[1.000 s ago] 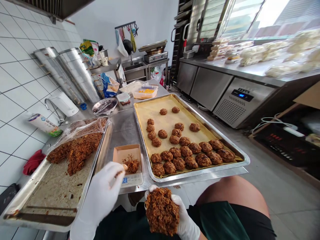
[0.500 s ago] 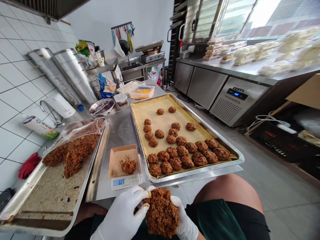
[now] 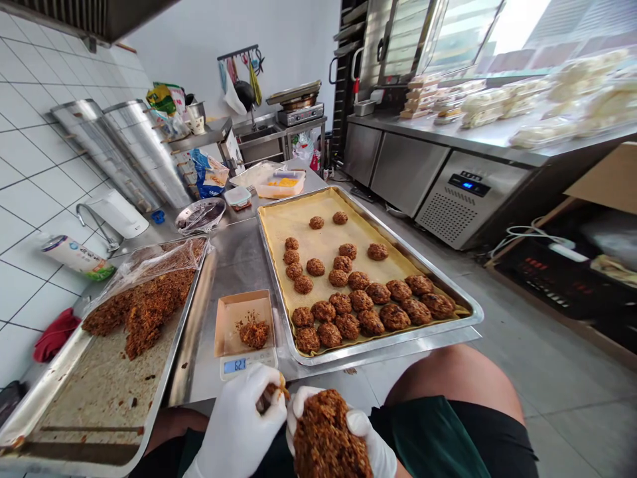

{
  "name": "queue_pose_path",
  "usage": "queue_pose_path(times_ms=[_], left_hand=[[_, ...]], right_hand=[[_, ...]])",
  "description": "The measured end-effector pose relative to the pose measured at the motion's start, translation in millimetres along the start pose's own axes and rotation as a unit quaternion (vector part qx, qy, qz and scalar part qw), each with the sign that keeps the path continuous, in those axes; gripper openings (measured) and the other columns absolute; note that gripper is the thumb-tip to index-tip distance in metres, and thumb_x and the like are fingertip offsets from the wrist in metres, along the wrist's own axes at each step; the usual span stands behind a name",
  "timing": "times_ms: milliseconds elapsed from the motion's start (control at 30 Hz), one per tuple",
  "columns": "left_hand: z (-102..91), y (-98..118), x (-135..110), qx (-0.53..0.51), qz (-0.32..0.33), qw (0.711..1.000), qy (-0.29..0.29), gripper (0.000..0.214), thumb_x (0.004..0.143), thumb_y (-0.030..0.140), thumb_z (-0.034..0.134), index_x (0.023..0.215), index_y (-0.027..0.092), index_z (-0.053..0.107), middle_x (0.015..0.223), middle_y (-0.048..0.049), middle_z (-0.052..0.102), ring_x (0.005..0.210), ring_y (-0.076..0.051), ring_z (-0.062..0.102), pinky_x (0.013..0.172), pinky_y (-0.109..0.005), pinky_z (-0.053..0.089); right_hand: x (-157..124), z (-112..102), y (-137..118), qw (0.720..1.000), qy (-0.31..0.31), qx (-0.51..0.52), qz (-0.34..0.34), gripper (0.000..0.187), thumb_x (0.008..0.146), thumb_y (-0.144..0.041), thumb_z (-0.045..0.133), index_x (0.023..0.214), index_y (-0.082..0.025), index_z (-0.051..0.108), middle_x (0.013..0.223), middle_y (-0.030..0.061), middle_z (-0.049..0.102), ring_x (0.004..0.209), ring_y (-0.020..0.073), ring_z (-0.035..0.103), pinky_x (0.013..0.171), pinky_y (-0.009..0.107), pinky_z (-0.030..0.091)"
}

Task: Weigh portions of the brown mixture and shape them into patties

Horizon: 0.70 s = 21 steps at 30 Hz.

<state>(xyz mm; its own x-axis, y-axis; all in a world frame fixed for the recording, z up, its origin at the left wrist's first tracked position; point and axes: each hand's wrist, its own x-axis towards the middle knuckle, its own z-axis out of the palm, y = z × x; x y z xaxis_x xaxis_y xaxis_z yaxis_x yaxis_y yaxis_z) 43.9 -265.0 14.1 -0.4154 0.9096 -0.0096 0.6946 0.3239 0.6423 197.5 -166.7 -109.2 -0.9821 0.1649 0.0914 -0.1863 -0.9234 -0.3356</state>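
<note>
Gloved and at work, my right hand (image 3: 374, 443) clasps a coarse brown clump (image 3: 331, 435) at three o'clock from my left hand (image 3: 243, 413), which pinches what looks like a scrap (image 3: 272, 396), partly hidden; the scale (image 3: 259, 362) sits at twelve o'clock, nearer my left.

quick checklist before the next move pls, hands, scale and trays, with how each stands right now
1. Left hand and right hand gloved: ok, both in white.
2. Big lump of mix gripped: ok, the right hand holds it.
3. Amount in the small piece of mix in the left hand: cannot tell, the hand partly hides it.
4. Scale readable: ok, it shows 62.1.
5. Portion inside the paper tray on the scale: ok.
6. Plastic film over all the mix in the left metal tray: not ok, the near part is uncovered.
</note>
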Motion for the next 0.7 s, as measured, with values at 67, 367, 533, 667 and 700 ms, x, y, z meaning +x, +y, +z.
queue_pose_path(times_ms=[67, 367, 533, 667, 700], left_hand=[[-7.6, -4, 2, -0.041, -0.027, 0.999, 0.019, 0.014, 0.086, 0.016, 0.057, 0.088, 0.024, 0.068, 0.082, 0.0007, 0.071, 0.076, -0.018, 0.066, 0.072, -0.029, 0.05], [-37.5, -48, 39, 0.019, -0.018, 0.988, 0.151, 0.017, 0.091, 0.032, 0.062, 0.104, 0.021, 0.064, 0.098, -0.0043, 0.069, 0.085, -0.019, 0.067, 0.078, -0.031, 0.054], [-27.4, -66, 63, 0.103, 0.064, 0.988, 0.098, 0.025, 0.095, 0.018, 0.046, 0.098, 0.022, 0.07, 0.102, -0.0062, 0.073, 0.097, -0.022, 0.069, 0.09, -0.036, 0.054], [-39.5, -75, 59, 0.109, 0.073, 0.988, 0.086, 0.038, 0.092, 0.011, 0.041, 0.113, 0.023, 0.07, 0.113, -0.0069, 0.074, 0.103, -0.022, 0.071, 0.094, -0.036, 0.054], [-46.9, -76, 55, 0.108, 0.063, 0.987, 0.102, 0.04, 0.092, 0.011, 0.04, 0.117, 0.022, 0.069, 0.117, -0.0071, 0.074, 0.104, -0.022, 0.071, 0.094, -0.037, 0.055]], right_hand=[[-2, 3, 0, 1.0, -0.007, -0.003, 0.007, 0.064, 0.06, -0.053, 0.076, 0.107, -0.011, 0.068, 0.096, 0.0162, 0.073, 0.087, 0.0305, 0.07, 0.073, 0.037, 0.053], [5, 1, 4, 1.0, -0.01, 0.021, -0.002, 0.062, 0.066, -0.048, 0.069, 0.113, -0.007, 0.066, 0.103, 0.0177, 0.07, 0.092, 0.0308, 0.069, 0.079, 0.04, 0.052], [9, -4, 6, 0.998, -0.007, 0.054, -0.011, 0.056, 0.068, -0.048, 0.066, 0.111, -0.013, 0.066, 0.103, 0.0144, 0.068, 0.097, 0.0292, 0.067, 0.084, 0.039, 0.051], [10, -8, 4, 0.997, -0.007, 0.076, -0.01, 0.053, 0.07, -0.048, 0.064, 0.112, -0.015, 0.065, 0.105, 0.012, 0.068, 0.099, 0.0278, 0.067, 0.086, 0.039, 0.052], [10, -8, 3, 0.997, -0.006, 0.078, -0.013, 0.053, 0.07, -0.048, 0.064, 0.112, -0.015, 0.065, 0.105, 0.0123, 0.067, 0.099, 0.0282, 0.066, 0.085, 0.039, 0.052]])
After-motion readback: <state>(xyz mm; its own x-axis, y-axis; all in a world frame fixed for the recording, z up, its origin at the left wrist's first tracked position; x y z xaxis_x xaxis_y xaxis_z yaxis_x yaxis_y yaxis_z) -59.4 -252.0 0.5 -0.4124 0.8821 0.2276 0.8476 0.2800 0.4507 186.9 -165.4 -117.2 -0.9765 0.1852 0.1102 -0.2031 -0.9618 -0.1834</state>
